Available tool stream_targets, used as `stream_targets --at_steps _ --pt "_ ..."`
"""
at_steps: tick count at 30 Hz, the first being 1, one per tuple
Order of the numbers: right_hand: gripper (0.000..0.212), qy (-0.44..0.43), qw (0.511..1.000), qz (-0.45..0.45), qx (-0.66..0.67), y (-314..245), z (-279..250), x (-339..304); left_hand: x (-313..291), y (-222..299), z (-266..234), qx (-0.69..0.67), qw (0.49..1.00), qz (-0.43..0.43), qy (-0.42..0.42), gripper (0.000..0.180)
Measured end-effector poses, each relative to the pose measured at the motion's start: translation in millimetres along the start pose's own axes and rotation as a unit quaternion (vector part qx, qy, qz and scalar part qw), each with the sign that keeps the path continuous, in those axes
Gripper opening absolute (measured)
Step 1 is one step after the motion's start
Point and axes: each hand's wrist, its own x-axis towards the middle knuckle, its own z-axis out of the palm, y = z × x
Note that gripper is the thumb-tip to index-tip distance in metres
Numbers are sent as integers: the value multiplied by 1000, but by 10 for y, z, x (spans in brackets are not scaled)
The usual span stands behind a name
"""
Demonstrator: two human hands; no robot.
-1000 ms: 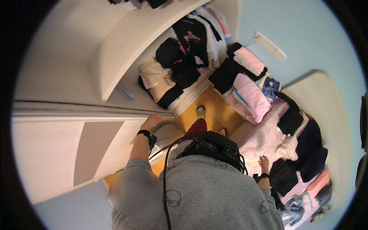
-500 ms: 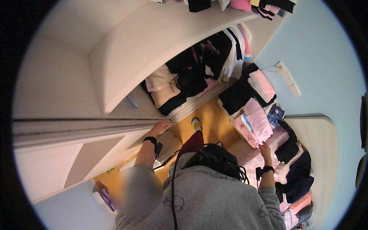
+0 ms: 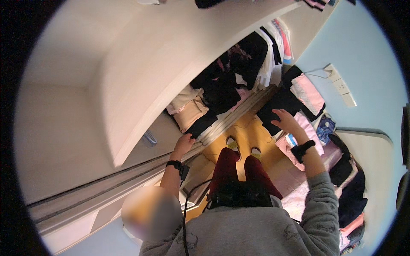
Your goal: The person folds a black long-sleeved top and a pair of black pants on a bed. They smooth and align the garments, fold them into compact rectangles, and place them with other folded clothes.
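My left hand is by the wardrobe's front edge, fingers pointing toward a black folded garment on the wardrobe floor. It looks loosely open with nothing in it; whether it touches the cloth I cannot tell. A beige folded garment lies beside the black one. My right hand is empty, its fingers apart, over black clothes at the end of the bed. Below its wrist lie folded pink clothes, partly covered by my forearm.
White and dark clothes hang in the wardrobe above further piles. A pale shelf curves across it at the upper left. Sliding-door tracks run along its front. On the right, more garments lie along the headboard. A power strip is on the blue wall.
My right hand has left the pink clothes and moved forward and left, over the black clothes. My left hand has shifted slightly right beside the wardrobe edge. The view has turned.
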Motion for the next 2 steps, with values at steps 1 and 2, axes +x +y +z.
stream_targets --at_steps 1,2 --pt "58 -38 998 7 -42 64 -15 66 154 -168 111 3 1000 0 16 48" --pt "62 -103 989 27 -99 168 -39 89 299 -376 257 2 1000 -8 30 48"
